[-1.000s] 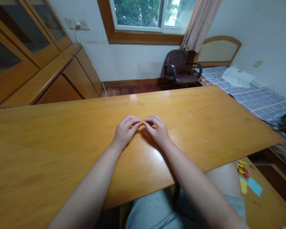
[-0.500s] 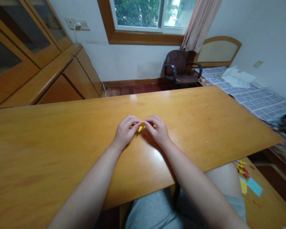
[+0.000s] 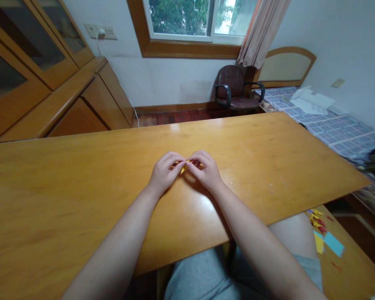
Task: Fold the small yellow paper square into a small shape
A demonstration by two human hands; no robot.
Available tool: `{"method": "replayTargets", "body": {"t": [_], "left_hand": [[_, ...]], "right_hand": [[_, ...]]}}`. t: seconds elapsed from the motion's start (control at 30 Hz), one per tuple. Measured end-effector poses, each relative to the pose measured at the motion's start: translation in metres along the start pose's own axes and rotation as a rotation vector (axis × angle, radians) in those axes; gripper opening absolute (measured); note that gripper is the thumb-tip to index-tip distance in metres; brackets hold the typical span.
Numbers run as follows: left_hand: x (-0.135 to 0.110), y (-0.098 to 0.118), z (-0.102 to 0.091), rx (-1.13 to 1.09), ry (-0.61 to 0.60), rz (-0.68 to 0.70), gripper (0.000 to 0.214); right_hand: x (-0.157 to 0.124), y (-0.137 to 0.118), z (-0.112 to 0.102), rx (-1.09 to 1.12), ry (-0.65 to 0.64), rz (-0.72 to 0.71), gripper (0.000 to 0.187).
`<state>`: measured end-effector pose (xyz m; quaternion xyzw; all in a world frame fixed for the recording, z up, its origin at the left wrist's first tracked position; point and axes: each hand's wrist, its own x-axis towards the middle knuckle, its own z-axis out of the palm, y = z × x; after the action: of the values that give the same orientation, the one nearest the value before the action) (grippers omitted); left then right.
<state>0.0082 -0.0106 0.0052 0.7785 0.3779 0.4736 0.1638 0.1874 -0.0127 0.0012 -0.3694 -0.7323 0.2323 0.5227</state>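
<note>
Both of my hands meet over the middle of the wooden table (image 3: 81, 179). My left hand (image 3: 164, 173) and my right hand (image 3: 206, 171) are closed, their fingertips pinching a small piece of yellow paper (image 3: 183, 168) between them. Only a sliver of the paper shows under the fingers; the rest is hidden. The hands rest low, at or just above the tabletop.
A lower wooden surface at the right holds several coloured paper scraps (image 3: 318, 218) and a blue paper piece (image 3: 334, 244). A dark armchair (image 3: 234, 89) stands by the far wall. Wooden cabinets (image 3: 50, 83) line the left; a bed (image 3: 340, 125) lies at the right.
The hands stay in place. The fingertips have shifted slightly, and the visible bit of yellow paper has grown and then shrunk between them.
</note>
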Motion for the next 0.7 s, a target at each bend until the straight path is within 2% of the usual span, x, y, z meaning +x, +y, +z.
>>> {"method": "replayTargets", "body": {"t": [0.7], "left_hand": [[0.0022, 0.006, -0.0016, -0.09, -0.035, -0.123, 0.012]], "right_hand": [[0.0004, -0.0011, -0.0005, 0.066, 0.024, 0.108, 0.014]]}}
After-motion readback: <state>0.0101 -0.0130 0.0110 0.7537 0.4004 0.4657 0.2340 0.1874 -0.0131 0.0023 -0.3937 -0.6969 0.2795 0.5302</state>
